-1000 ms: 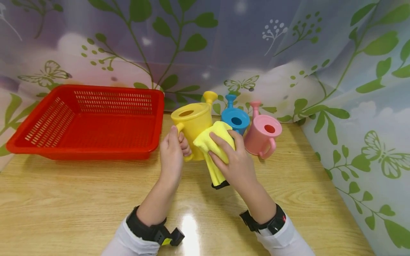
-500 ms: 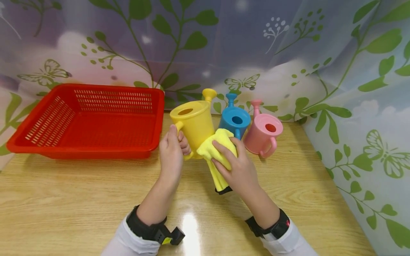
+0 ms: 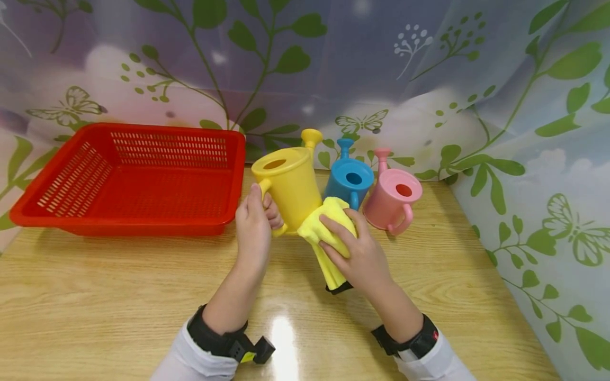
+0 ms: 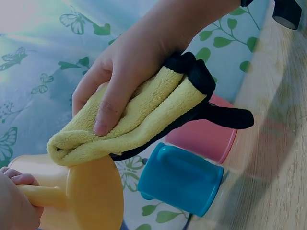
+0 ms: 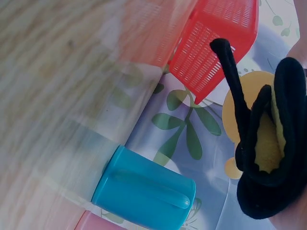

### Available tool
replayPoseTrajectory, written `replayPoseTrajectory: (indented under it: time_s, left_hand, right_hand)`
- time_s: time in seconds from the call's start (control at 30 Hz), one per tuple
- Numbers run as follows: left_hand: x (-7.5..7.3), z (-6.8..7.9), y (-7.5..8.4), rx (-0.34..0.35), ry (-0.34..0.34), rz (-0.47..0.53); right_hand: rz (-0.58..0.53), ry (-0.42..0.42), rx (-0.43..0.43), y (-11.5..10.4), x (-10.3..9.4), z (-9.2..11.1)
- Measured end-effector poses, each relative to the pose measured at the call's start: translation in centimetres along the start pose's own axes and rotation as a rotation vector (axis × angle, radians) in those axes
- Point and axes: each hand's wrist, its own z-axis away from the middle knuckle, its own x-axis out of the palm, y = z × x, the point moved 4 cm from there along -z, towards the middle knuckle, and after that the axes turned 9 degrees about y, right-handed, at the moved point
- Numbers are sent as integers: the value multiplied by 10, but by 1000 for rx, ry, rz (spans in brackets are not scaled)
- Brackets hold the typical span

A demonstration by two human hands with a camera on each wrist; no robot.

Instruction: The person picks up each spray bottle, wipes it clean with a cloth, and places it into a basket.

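Observation:
My left hand (image 3: 254,225) grips the handle of a yellow watering can (image 3: 300,193), which leans with its base toward the right. In my right hand (image 3: 369,259) is a folded yellow cleaning cloth (image 3: 314,227) with black edging, pressed at the can's lower right side. The left wrist view shows the thumb lying along the bunched cloth (image 4: 158,112), whose folded end meets the edge of the can's base (image 4: 98,191). The can's spout points up and away. In the right wrist view the cloth's black edge (image 5: 261,196) hides most of the can.
A blue watering can (image 3: 337,190) and a pink watering can (image 3: 378,203) stand side by side to the right, near the patterned curtain (image 3: 362,95). To the left sits a red plastic basket (image 3: 133,229) with slotted walls. All are on a wooden table (image 3: 119,296).
The right hand and cloth have slid down and right along the yellow can, uncovering more of it and the blue can. The yellow can has tilted slightly more; the left hand barely moved.

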Motion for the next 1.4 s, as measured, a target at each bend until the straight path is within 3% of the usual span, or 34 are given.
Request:
replayPoseTrajectory:
  time_s: [0.33, 0.57, 1.1, 1.4]
  left_hand:
    - [0, 0, 1, 5, 8, 30]
    - [2, 1, 1, -3, 7, 20]
    - [3, 5, -1, 9, -28, -22]
    - [5, 5, -2, -17, -25, -14]
  right_hand:
    - [-27, -7, 12, 0, 0, -5]
    - [-78, 14, 18, 0, -1, -16]
    - [-97, 63, 63, -2, -5, -42]
    - [-90, 76, 83, -2, -5, -57]
